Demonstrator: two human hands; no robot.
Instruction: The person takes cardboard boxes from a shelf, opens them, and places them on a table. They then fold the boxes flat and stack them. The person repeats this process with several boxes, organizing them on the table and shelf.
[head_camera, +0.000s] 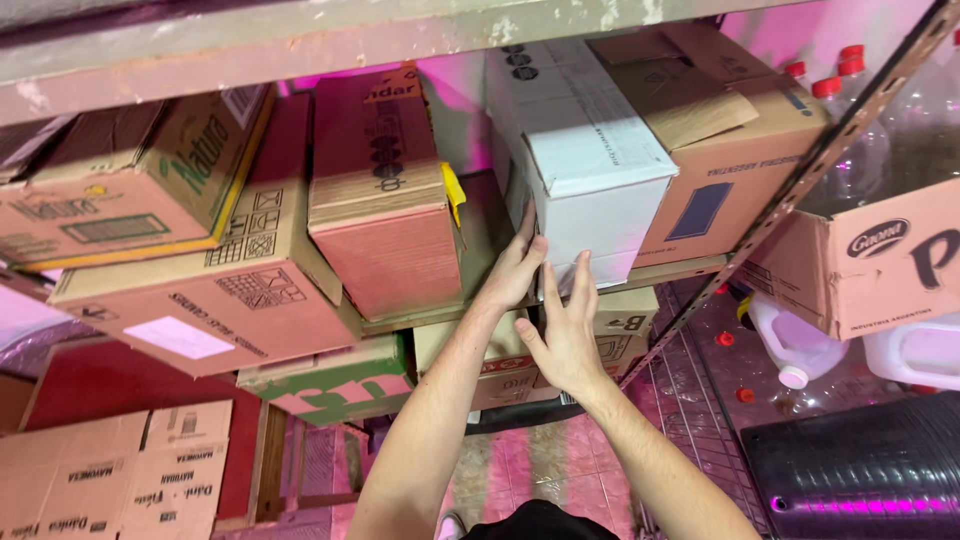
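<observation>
White box (585, 165), sitting on the shelf (680, 270) beside the red-fronted box (385, 215), is resting against my left hand (515, 270) and right hand (568, 335), fingers spread flat on its front; pressing evenly should be keeping it square.

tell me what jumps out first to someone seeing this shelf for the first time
Two bare arms reach up from the bottom edge, the left hand and right hand pressed flat against the front of a white box on the shelf at top centre. Brown cardboard boxes crowd the shelf to its left, some tilted. Everything is washed in pink light, and white plastic jugs sit at the right.
</observation>
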